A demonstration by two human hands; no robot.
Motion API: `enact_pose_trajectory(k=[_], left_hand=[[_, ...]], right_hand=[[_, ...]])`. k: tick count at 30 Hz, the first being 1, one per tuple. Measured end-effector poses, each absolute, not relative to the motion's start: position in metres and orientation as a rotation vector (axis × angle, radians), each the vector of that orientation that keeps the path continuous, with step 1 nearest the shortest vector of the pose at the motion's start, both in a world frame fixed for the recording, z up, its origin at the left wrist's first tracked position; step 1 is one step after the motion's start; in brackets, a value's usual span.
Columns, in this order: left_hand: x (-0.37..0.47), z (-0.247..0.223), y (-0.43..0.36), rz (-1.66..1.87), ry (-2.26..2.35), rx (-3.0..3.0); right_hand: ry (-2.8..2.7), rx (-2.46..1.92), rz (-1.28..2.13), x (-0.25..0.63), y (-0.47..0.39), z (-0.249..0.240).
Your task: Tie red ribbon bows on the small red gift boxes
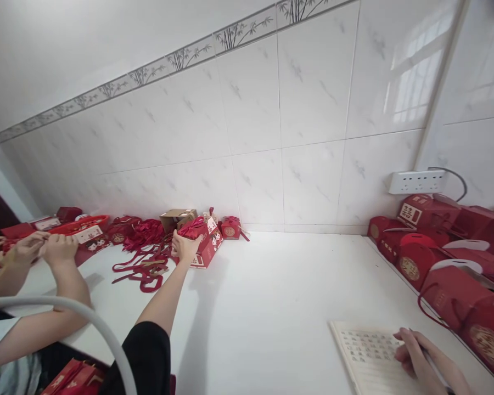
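My left hand (185, 245), at the end of a black-sleeved arm, has its fingers round a red gift box (208, 249) with a white label and cartoon figures. Dark red ribbon (192, 228) bunches on top, by the fingers. At the lower right, my right hand (422, 356) grips a pen (431, 365) over an open notebook (364, 354). Rows of handwritten characters cover the upper part of its page. The pen's tip is hidden by the fingers.
Loose ribbons (144, 266) lie left of my left hand, near an open cardboard box (177, 216). Another person's hands (60, 249) work among red boxes at the left. Many red boxes (448, 280) are piled at the right. A pale curved tube (102, 329) crosses the lower left.
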State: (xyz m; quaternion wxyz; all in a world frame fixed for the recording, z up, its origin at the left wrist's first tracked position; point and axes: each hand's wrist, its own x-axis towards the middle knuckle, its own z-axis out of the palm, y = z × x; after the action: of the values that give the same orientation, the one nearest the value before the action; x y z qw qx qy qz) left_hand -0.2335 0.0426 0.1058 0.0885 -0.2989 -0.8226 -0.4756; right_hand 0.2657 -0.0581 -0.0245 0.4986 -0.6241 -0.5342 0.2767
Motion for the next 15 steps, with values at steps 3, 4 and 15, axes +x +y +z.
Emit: enact_pose_trajectory(k=[3,4,15], left_hand=[[-0.211,0.100,0.028,-1.435,-2.341,-1.137],[-0.199,0.095,0.019,-1.472,-2.272,-1.298],[-0.042,-0.008,-0.142,-1.692,-1.915,-3.071]], right_hand=[[-1.268,-1.469,0.678,0.263,-0.056,-0.030],[-1.223,-1.454,0.687,0.263,-0.054,-0.033],[-1.658,-1.448,0.127,0.272,-0.053,-0.029]])
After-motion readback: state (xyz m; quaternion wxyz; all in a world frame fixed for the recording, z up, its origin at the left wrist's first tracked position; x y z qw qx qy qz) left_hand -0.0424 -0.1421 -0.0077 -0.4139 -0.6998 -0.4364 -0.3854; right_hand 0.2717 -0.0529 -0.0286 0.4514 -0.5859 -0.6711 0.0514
